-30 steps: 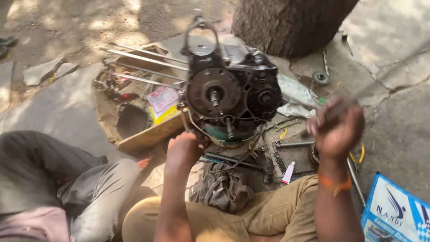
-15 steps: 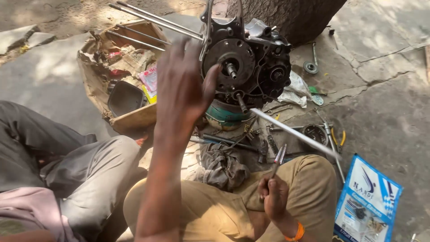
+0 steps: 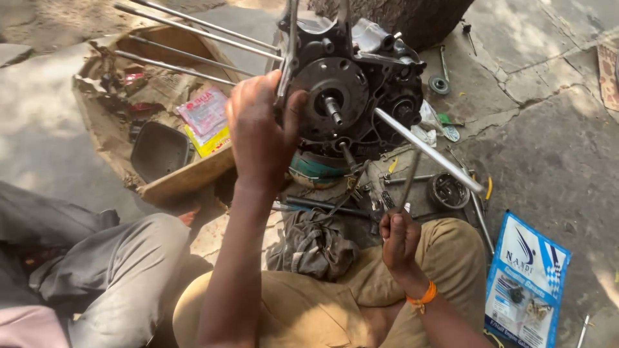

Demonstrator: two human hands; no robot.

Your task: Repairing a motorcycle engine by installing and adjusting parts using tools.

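Note:
A dark, greasy engine block [image 3: 351, 96] stands upright on the ground before me, a short shaft sticking out of its round face. My left hand [image 3: 261, 132] is raised and grips the block's left edge by a metal bracket. My right hand [image 3: 400, 235] hangs low over my knee, closed around the lower end of a thin dark rod-like tool [image 3: 409, 183] that points up toward the block. A long silver rod [image 3: 429, 151] slants from the block down to the right.
A torn cardboard box [image 3: 167, 174] with rods, packets and a black tray sits at left. A grey rag [image 3: 316, 241], loose tools, a round bearing [image 3: 449, 190] and a blue-white packet [image 3: 525, 280] lie nearby. Another person's grey-trousered leg [image 3: 109, 270] is at left. A tree trunk stands behind.
My left hand rose from below the block to grip its left side. My right hand dropped from high on the right to my knee and now holds the thin tool.

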